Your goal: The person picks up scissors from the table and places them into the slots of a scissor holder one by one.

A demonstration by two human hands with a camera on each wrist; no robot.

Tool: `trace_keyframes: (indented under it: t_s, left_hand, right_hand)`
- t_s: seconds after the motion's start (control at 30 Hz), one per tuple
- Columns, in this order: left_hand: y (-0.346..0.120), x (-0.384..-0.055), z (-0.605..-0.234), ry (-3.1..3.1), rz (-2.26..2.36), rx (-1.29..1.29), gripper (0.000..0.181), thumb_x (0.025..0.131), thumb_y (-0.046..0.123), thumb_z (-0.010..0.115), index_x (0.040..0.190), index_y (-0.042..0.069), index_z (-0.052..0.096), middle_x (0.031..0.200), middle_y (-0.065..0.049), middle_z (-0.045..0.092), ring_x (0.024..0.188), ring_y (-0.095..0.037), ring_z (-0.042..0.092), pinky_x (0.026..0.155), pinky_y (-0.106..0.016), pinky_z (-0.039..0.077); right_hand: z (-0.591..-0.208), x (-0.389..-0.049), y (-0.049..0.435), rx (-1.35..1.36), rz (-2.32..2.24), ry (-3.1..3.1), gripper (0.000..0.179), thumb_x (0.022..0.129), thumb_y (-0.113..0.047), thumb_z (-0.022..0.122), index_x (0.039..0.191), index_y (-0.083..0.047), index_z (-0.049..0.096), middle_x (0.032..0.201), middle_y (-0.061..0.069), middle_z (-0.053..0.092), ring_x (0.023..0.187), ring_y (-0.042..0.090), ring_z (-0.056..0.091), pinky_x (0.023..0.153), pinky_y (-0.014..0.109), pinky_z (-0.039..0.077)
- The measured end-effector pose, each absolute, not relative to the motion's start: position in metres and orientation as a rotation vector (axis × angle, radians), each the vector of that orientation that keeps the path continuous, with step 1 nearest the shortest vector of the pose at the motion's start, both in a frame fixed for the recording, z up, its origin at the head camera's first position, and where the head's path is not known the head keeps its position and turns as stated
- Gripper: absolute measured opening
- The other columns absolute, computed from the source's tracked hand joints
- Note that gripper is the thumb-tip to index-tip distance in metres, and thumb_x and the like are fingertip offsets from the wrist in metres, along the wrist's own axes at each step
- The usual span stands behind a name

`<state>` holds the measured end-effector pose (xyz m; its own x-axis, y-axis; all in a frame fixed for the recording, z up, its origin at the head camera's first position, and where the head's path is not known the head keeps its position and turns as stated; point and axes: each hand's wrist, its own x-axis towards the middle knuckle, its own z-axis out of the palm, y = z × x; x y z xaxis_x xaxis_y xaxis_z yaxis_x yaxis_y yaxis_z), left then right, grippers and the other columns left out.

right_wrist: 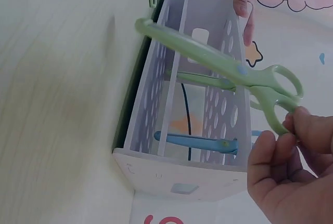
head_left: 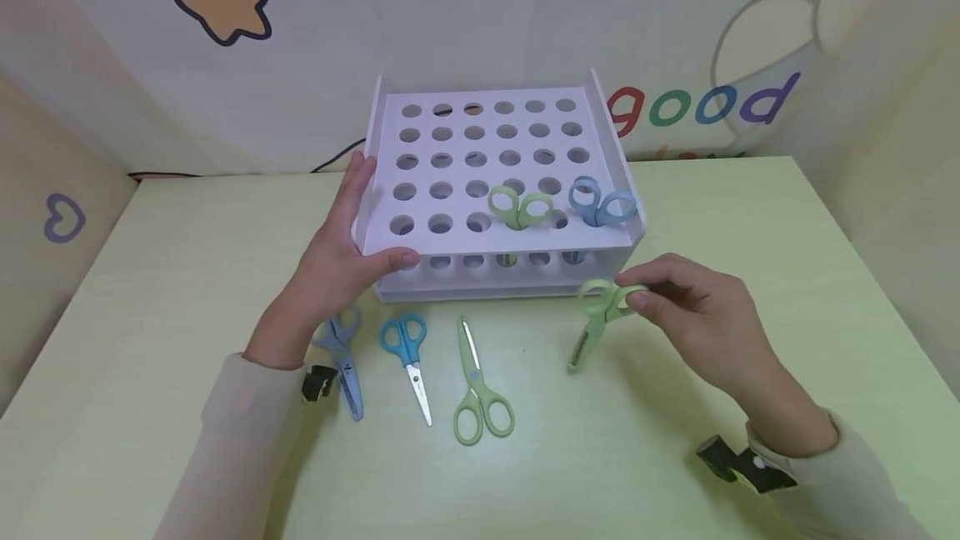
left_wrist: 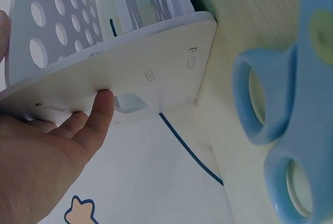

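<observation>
A white rack (head_left: 491, 244) with rows of round holes stands at the back of the table. My left hand (head_left: 330, 244) grips its left side, thumb over the front edge and fingers against the outer side panel (left_wrist: 130, 73). My right hand (head_left: 701, 315) pinches one handle ring of green scissors (head_left: 594, 327), held in front of the rack's right corner with the blades pointing down. Another pair of green scissors (head_left: 516, 208) and light blue scissors (head_left: 597, 208) stand in front-row holes, handles up; their blades show inside the rack in the right wrist view.
On the table before the rack lie blue-grey scissors (head_left: 345, 369), partly behind my left wrist, blue-handled scissors (head_left: 408, 357) with metal blades, and green scissors (head_left: 474, 394). A dark cable (head_left: 337, 155) runs along the table's back edge by the printed curtain (head_left: 450, 15).
</observation>
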<state>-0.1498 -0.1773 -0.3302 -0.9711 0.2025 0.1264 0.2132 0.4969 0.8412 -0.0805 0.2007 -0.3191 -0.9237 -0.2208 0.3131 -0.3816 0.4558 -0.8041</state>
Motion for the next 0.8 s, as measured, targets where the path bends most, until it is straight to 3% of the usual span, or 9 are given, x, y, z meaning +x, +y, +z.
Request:
trace_keyframes:
  t_s: [0.17,0.57,0.8]
  left_hand:
    - [-0.1778,-0.1508,-0.3325,-2.692,-1.534,-0.374,0.114,0.080,0.023,0.089,0.163,0.033,0.011,0.165,0.023,-0.006,0.143,-0.028,0.029,0.111,-0.051,0.033]
    - [-0.1781,-0.1504,-0.3341,-2.702,-1.505,-0.367,0.114,0.080,0.023,0.088,0.163,0.035,0.010,0.165,0.023,-0.006,0.145,-0.030,0.027,0.111,-0.054,0.033]
    - [-0.1774,-0.1507,-0.3342,-2.699,-1.502,-0.372,0.115,0.080,0.024,0.088,0.163,0.035,0.010,0.165,0.022,-0.007,0.146,-0.031,0.025,0.112,-0.055,0.032]
  right_hand:
    - [-0.3165,-0.0807,0.2018,0.485,1.552,-2.514,0.017,0.089,0.010,0.070,0.103,0.001,0.073,0.093,0.000,0.071,0.076,0.012,0.064,0.070,0.018,0.054]
    - [-0.3122,-0.0802,0.2025,0.436,1.819,-2.446,0.006,0.096,0.004,0.065,0.101,0.002,0.067,0.085,0.003,0.065,0.065,0.017,0.054,0.059,0.024,0.047]
    - [-0.3104,-0.0841,0.2016,0.629,2.158,-2.229,0.007,0.104,0.003,0.050,0.107,0.001,0.056,0.095,0.010,0.069,0.055,0.021,0.057,0.052,0.027,0.052]
